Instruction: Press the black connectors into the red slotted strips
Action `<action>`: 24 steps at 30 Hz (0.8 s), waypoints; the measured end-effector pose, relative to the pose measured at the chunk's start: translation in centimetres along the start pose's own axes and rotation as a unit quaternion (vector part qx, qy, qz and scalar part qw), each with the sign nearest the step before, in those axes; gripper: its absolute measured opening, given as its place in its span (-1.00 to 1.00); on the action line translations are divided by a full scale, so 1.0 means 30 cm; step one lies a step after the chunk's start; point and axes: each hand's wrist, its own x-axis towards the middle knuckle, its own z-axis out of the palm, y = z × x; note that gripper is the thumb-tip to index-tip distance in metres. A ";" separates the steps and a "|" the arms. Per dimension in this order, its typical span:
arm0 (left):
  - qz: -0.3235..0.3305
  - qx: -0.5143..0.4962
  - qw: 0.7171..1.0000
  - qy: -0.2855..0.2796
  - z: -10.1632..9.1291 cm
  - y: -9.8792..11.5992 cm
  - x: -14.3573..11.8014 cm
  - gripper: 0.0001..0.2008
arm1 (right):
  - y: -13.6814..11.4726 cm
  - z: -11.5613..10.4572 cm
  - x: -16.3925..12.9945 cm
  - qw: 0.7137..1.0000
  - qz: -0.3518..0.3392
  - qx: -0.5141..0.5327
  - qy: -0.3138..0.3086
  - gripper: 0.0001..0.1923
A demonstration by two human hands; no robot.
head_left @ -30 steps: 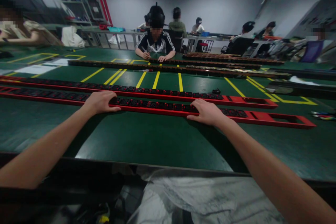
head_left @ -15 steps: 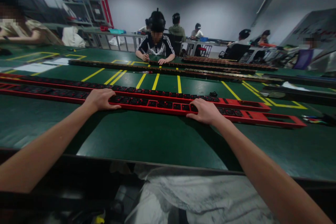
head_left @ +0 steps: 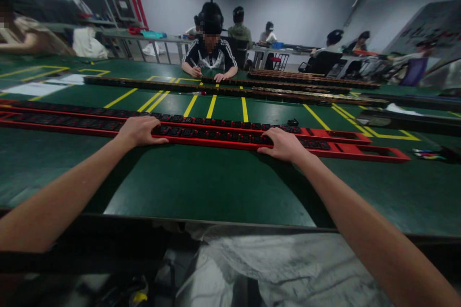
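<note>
Red strip (head_left: 216, 140) under both hands, near edge of the green counter (head_left: 216, 187).
Left hand (head_left: 139, 130) and right hand (head_left: 284, 145) each grip it, fingers curled over; since a second ago it has slid away, now beside second red strip (head_left: 230, 124); a seated person (head_left: 211, 53) beyond.

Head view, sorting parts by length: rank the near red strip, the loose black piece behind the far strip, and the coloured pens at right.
1. Near red strip
2. Coloured pens
3. Loose black piece
The last two are unsure, since distance differs.
</note>
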 end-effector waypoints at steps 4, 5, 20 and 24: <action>-0.006 -0.023 1.000 -0.008 -0.008 0.006 0.000 -0.30 | 0.000 0.005 -0.005 1.000 0.005 0.004 0.006 -0.41; -0.006 -0.024 1.000 -0.010 -0.010 0.007 0.000 -0.30 | 0.000 0.005 -0.006 1.000 0.004 0.003 0.007 -0.40; -0.027 -0.151 0.988 -0.036 -0.049 -0.142 0.143 -0.39 | 0.119 -0.061 0.069 0.987 0.099 0.087 0.087 -0.61; 0.008 -0.103 0.980 -0.169 -0.042 -0.230 0.256 -0.46 | 0.188 -0.075 0.196 0.983 0.056 0.128 -0.117 -0.51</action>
